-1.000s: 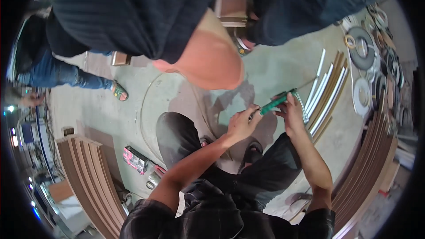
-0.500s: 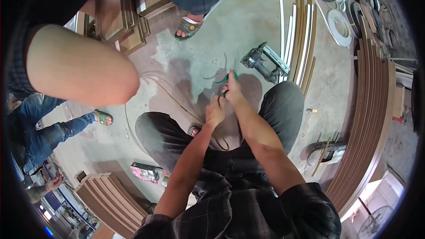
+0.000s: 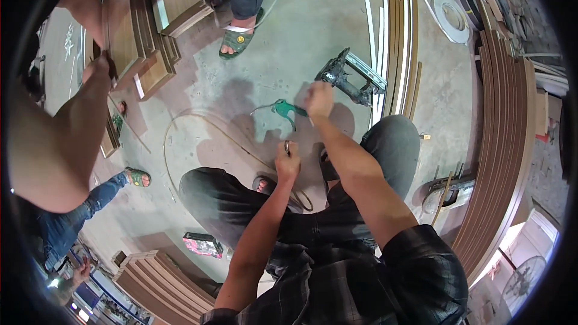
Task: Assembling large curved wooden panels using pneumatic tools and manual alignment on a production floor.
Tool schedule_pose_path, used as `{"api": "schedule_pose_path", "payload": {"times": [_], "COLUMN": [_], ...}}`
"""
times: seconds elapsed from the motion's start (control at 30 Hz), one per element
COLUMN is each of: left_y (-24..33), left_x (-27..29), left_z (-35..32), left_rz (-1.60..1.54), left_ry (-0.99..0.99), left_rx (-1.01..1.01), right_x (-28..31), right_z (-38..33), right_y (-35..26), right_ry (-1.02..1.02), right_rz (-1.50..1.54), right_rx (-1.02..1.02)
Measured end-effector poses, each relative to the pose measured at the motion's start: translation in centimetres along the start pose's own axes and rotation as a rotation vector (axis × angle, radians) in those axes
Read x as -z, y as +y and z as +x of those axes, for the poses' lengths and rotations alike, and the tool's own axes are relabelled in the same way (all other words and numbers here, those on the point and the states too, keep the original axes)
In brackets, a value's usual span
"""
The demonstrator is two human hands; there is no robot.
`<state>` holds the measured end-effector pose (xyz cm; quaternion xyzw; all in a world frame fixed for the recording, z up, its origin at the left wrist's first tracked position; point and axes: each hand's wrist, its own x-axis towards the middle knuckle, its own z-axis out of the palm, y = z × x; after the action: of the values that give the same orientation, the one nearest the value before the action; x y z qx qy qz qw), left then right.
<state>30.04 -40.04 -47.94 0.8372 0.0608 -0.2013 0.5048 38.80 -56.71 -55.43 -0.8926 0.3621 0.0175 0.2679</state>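
Your right hand (image 3: 319, 97) is clenched on the rear of the green air gun (image 3: 283, 109), its thin nozzle sticking out left, above the concrete floor (image 3: 289, 30). Your left hand (image 3: 288, 162) pinches a small metal fitting (image 3: 287, 146) just below the gun, not touching it.

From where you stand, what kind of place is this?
Probably a woodworking workshop: long wood trim strips lie on the concrete floor, a pneumatic nail gun rests nearby, and brown boards are stacked alongside.

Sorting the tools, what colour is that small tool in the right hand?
Green, the small tool in the right hand; seen in the head view.
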Motion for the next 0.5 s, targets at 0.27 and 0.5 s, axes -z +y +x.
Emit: {"api": "schedule_pose_path", "payload": {"times": [0.27, 0.5], "left_y": [10.1, 17.3], "left_x": [-3.9, 7.1], "left_z": [-1.4, -6.7], "left_rz": [-0.185, -0.098], "left_ry": [-0.212, -0.328], "left_rx": [0.103, 0.188], "right_x": [5.3, 18.3], "right_z": [7.7, 4.3], "right_y": [14.9, 3.4], "right_ry": [0.090, -0.401], "right_rz": [-0.526, -0.066], "right_rx": [-0.063, -0.155]}}
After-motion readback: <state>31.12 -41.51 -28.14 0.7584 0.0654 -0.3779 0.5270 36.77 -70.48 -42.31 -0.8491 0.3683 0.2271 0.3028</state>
